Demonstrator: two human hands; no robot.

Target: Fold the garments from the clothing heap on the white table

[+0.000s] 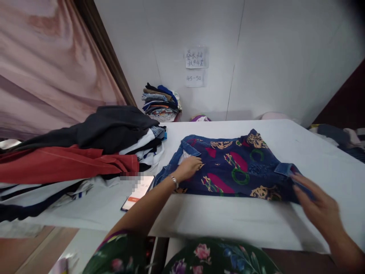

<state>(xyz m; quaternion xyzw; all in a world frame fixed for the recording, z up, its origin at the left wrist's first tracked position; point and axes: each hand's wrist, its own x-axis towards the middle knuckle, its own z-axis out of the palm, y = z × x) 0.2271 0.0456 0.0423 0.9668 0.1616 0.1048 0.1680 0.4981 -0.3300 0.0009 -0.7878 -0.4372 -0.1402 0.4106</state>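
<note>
A navy denim shirt (228,163) printed with magenta, green and tan shapes lies spread sideways on the white table. Denim trim shows at its left end, and a folded-back denim piece is at its right end. My left hand (186,169), with a bracelet at the wrist, presses its closed fingers on the cloth near the left end. At the right end, my right hand (319,201) grips the shirt's edge between thumb and fingers, slightly blurred.
A heap of clothes (114,129), dark, red and white, covers the table's left side. In front of it lies a lit phone (139,192). Folded garments (161,101) are stacked at the back against the wall. More clothes (330,135) lie beyond the table's right edge.
</note>
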